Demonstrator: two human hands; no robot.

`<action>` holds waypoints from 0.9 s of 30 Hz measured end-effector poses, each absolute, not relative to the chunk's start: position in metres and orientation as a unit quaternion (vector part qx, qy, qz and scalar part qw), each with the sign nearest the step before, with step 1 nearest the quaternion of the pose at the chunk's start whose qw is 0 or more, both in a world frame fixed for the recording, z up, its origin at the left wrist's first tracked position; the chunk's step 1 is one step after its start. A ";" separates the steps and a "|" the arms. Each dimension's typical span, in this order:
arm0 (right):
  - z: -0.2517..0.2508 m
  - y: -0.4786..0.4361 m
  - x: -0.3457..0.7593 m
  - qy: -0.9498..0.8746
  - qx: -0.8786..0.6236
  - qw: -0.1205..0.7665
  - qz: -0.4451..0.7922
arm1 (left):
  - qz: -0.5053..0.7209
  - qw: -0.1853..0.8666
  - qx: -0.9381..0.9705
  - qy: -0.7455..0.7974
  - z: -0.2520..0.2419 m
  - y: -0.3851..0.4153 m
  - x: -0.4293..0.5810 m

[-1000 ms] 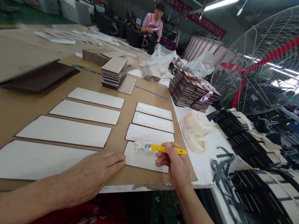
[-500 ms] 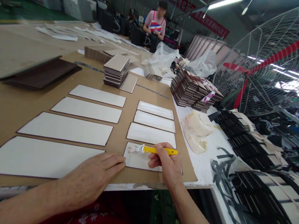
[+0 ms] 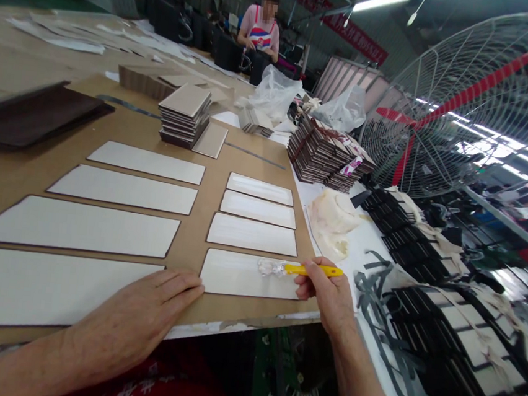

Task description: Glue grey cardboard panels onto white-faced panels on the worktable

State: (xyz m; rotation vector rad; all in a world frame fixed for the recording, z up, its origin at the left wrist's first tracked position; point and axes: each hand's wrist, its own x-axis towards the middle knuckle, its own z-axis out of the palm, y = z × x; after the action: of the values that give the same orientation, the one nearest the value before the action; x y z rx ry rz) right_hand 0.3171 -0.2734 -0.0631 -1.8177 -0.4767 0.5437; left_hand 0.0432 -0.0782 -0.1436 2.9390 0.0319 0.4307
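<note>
Pinching the yellow-handled brush point(image 3: 294, 269), the fingers of the right hand point(image 3: 332, 288) set its whitened bristles point(image 3: 270, 268) past the middle of the nearest small panel point(image 3: 231, 274); half a second ago they were near its 9 o'clock end, which suggests a sweep toward 3 o'clock. The left hand point(image 3: 165, 294), fingers pressed together, rests at the panel's 8 o'clock corner. Beyond, toward 12 o'clock, lie three more panels point(image 3: 258, 209); farther, toward 11 o'clock, stands a board stack point(image 3: 185, 104).
</note>
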 end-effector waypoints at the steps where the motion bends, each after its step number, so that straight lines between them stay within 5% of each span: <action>1: -0.064 -0.280 0.322 -0.198 -0.772 0.562 0.223 | 0.149 0.084 0.985 0.009 -0.146 -0.078 0.042; 18: -0.054 -0.322 0.344 -0.115 -0.749 0.642 0.115 | 0.179 0.089 0.980 0.009 -0.151 -0.076 0.042; 27: -0.067 -0.255 0.269 -0.158 -0.646 0.691 0.285 | 0.156 0.102 0.983 0.004 -0.139 -0.078 0.040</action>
State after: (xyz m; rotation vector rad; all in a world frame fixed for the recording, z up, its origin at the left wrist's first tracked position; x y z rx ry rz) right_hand 0.2688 -0.2549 -0.0672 -1.4438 -0.3537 0.6364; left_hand 0.0403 -0.0776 -0.1393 2.9007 0.0107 0.4596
